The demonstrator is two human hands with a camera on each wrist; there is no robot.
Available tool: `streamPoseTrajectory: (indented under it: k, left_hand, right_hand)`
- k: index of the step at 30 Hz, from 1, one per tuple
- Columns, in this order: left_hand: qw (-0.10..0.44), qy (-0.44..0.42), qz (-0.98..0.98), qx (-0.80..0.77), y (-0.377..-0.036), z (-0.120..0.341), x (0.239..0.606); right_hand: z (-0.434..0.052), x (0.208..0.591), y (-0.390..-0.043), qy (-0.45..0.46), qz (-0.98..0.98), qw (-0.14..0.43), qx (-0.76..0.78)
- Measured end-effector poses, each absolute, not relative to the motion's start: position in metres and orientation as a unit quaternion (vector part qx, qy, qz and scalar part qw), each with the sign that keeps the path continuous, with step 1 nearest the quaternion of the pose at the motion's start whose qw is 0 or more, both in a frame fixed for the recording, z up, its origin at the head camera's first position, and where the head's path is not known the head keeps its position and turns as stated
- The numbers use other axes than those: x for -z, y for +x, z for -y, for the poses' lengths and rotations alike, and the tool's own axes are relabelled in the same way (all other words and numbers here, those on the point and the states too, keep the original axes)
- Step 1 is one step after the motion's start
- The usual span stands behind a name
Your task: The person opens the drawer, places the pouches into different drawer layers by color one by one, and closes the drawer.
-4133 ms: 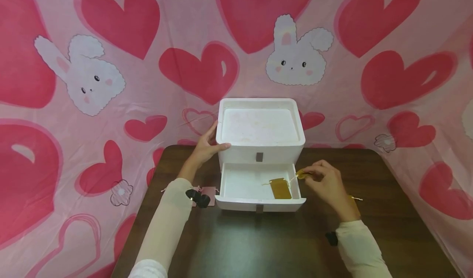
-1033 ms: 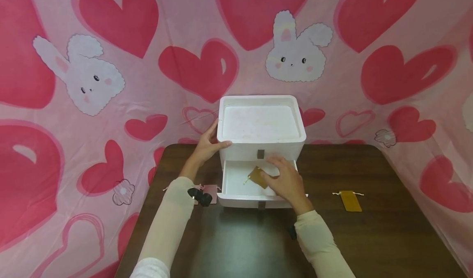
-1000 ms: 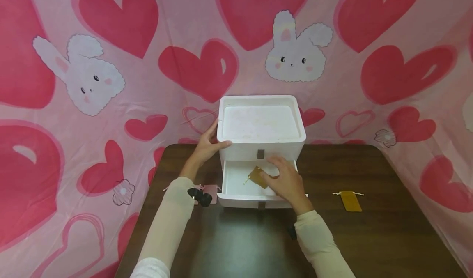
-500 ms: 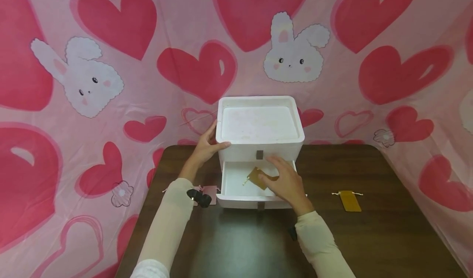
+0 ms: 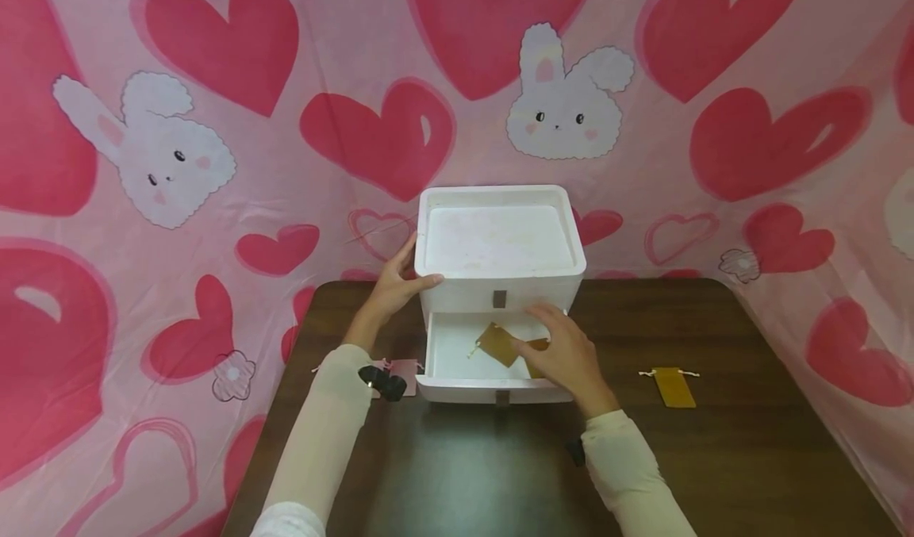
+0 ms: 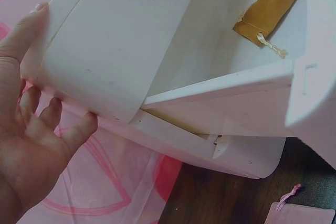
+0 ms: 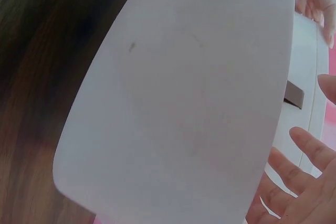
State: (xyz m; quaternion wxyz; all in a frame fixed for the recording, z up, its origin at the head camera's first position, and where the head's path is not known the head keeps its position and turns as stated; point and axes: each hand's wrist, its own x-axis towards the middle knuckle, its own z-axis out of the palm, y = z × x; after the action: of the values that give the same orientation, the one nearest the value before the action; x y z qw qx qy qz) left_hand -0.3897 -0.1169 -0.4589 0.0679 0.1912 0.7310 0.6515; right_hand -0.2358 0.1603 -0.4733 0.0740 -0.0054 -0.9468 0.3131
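A white drawer unit (image 5: 503, 291) has its lower drawer (image 5: 493, 393) pulled out. Inside lie two mustard drawstring pouches: one tilted pouch (image 5: 496, 345) near the middle, and a second pouch (image 5: 537, 345) partly covered by the right hand. My right hand (image 5: 567, 354) hovers over the drawer's right side, thumb near the tilted pouch, fingers spread and holding nothing in the right wrist view. My left hand (image 5: 391, 293) rests on the unit's left front corner, thumb at the front edge and fingers extended along the side, with fingertips (image 6: 89, 124) against the white wall.
On the dark wooden table another mustard pouch (image 5: 673, 388) lies to the right. Pink pouches (image 5: 404, 377) lie left of the drawer, partly behind the left sleeve. A pink heart-patterned cloth (image 5: 385, 140) hangs behind the table.
From the drawer's right edge, my right hand has brought a mustard pouch into the drawer and let it go. It has just drawn slightly right, uncovering the second pouch. The left hand stays put.
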Motion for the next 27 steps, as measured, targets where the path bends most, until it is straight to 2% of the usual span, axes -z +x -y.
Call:
streamPoseTrajectory:
  k: [12,21,27]
  left_hand:
    - [0.072,0.187,-0.731,-0.652,-0.388,0.118,0.457]
    - [0.072,0.189,-0.73,-0.653,-0.388,0.118,0.456]
    - [0.072,0.188,-0.732,-0.651,-0.387,0.119,0.455]
  right_hand:
    - [-0.179,0.471,-0.232,-0.025,0.951,0.07,-0.302]
    - [-0.19,0.471,-0.228,-0.027,0.945,0.102,-0.309]
    - [-0.205,0.47,-0.225,-0.05,0.944,0.102,-0.309]
